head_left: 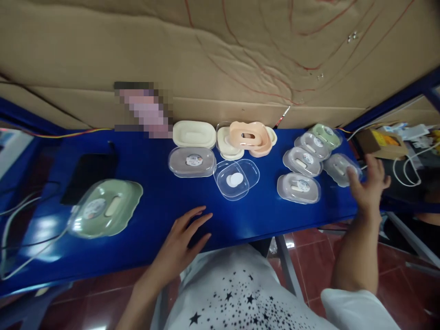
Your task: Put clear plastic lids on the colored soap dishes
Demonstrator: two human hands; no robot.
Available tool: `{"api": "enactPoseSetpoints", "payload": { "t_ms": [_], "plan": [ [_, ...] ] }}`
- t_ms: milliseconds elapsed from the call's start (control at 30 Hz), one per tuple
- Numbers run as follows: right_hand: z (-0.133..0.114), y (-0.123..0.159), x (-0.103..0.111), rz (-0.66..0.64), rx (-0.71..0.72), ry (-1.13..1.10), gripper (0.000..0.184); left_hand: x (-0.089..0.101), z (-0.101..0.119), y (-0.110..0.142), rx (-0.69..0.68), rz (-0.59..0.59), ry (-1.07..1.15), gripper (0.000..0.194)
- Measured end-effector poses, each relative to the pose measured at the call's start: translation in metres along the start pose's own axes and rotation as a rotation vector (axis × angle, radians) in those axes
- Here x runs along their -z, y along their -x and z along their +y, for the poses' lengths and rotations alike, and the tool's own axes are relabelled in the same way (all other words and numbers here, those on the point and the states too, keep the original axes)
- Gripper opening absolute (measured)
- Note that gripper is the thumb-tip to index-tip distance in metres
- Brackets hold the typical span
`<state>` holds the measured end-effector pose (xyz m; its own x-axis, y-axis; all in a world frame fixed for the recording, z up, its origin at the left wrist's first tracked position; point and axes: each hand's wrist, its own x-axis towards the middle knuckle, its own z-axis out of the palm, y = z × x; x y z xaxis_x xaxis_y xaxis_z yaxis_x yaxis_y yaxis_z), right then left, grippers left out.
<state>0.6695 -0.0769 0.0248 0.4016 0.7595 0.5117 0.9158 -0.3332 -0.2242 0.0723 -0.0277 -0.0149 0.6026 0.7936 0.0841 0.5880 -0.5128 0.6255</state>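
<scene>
Head view: from a star-printed white shirt (233, 293) at the near edge, two bare forearms reach over a blue table (237, 224). Left hand (189, 236) hangs palm down by the table's front edge, its fingers apart and slightly curled, the thumb held off from them. Right hand (369, 181) is raised at the far right, fingers spread and blurred; its thumb overlaps the edge of a grey container (338, 169), but I cannot tell whether they touch. That container lies on the table's right end, just beside a row of similar ones.

At left sits a green container (120, 215) under a clear cover, a round label and a pale bar showing through. Toward the right, three covered grey boxes (299, 196) with labels lead back to a covered green box (321, 131). At centre, clear lids (225, 189) overlap, with white discs (234, 179) on them. Behind are a labelled grey case (177, 161), a cream tray (194, 134), and peach pieces (239, 130) over cream ones (225, 142). Brown cardboard (137, 50) backs everything.
</scene>
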Motion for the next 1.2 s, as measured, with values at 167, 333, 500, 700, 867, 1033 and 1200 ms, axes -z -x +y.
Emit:
{"api": "enactPoseSetpoints", "payload": {
  "t_ms": [167, 333, 500, 700, 867, 1033, 1200],
  "plan": [
    [-0.176, 0.031, 0.0, -0.125, 0.32, -0.37, 0.051, -0.005, 0.016, -0.017, -0.013, 0.061, -0.044, 0.05],
    [-0.267, 0.052, -0.03, -0.546, 0.777, -0.369, 0.029, 0.002, 0.038, -0.048, -0.109, 0.114, -0.17, 0.062],
    [-0.257, 0.055, -0.027, -0.432, 0.652, -0.541, 0.018, 0.037, 0.019, -0.082, -0.074, 0.174, -0.411, 0.064],
    [-0.252, 0.067, -0.023, -0.213, 0.401, -0.551, 0.024, 0.068, -0.036, -0.123, 0.048, 0.068, -0.464, 0.065],
    [-0.261, 0.073, -0.047, -0.261, 0.367, -0.378, 0.029, 0.062, -0.034, -0.108, 0.056, 0.137, -0.48, 0.052],
    [-0.263, 0.061, -0.054, -0.328, 0.415, -0.265, 0.034, 0.048, -0.028, -0.069, 0.112, 0.253, -0.463, 0.051],
    [-0.274, 0.012, -0.061, -0.316, 0.489, -0.189, 0.044, 0.048, -0.044, -0.06, 0.129, 0.316, -0.386, 0.052]
  ]
}}
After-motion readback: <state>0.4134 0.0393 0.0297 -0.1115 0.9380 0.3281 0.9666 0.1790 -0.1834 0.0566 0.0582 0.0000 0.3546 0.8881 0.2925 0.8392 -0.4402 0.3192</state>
